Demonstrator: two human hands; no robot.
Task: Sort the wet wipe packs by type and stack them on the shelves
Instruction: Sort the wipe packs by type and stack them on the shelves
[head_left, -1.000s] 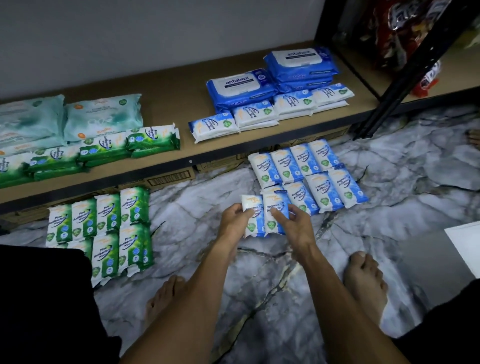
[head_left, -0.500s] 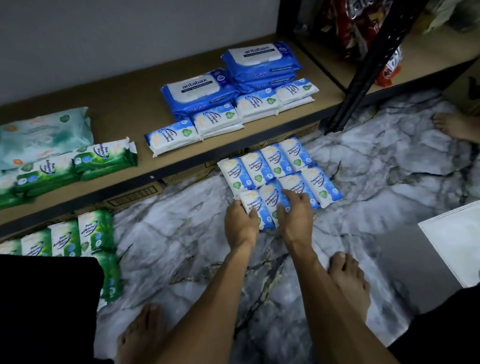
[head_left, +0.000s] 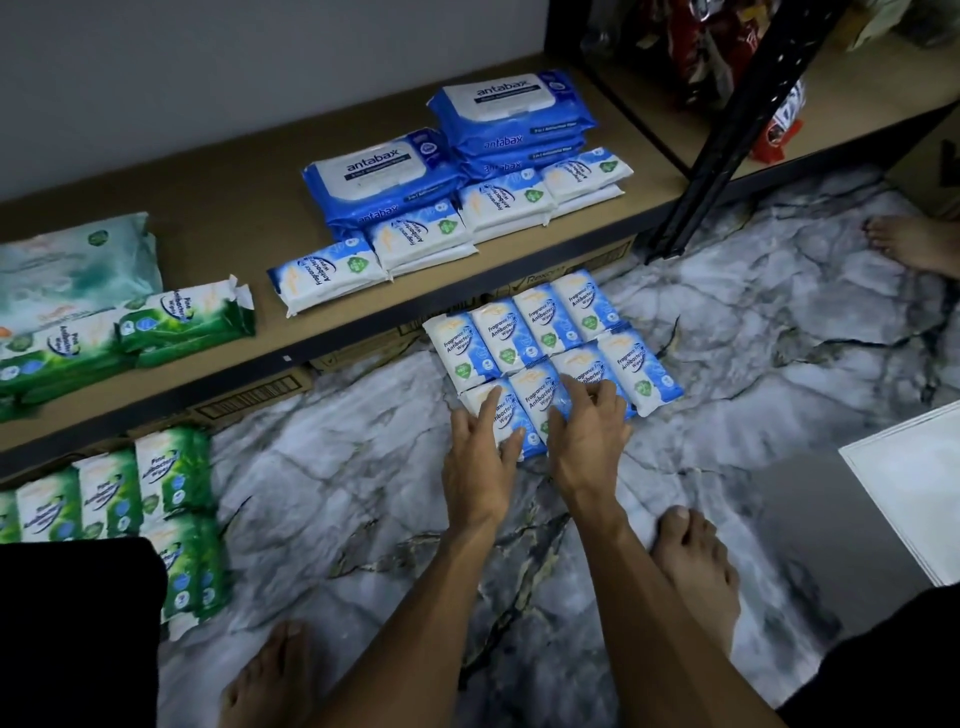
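Observation:
Several small blue-and-white "Fragrance Free" wipe packs (head_left: 550, 332) lie in two rows on the marble floor in front of the shelf (head_left: 234, 208). My left hand (head_left: 480, 462) rests with straight fingers on the front-left pack (head_left: 501, 415). My right hand (head_left: 587, 431) lies spread over the pack beside it (head_left: 535, 402). On the shelf are more small blue packs (head_left: 322, 273) in front of large blue antabax packs (head_left: 384, 171). Small green pine packs (head_left: 182, 322) and large teal packs (head_left: 78, 265) sit at the shelf's left. Several more green packs (head_left: 171, 467) lie on the floor at left.
A black slanted shelf post (head_left: 727, 140) stands at right, with red snack bags behind it. A white flat sheet (head_left: 914, 483) lies on the floor at far right. Another person's foot (head_left: 909, 241) is near the post. My bare feet (head_left: 696, 566) flank my arms. Flattened cardboard (head_left: 249, 395) lies under the shelf.
Both hands moved forward with two small blue packs and set them down against the front row on the floor. The view shifted right and closer.

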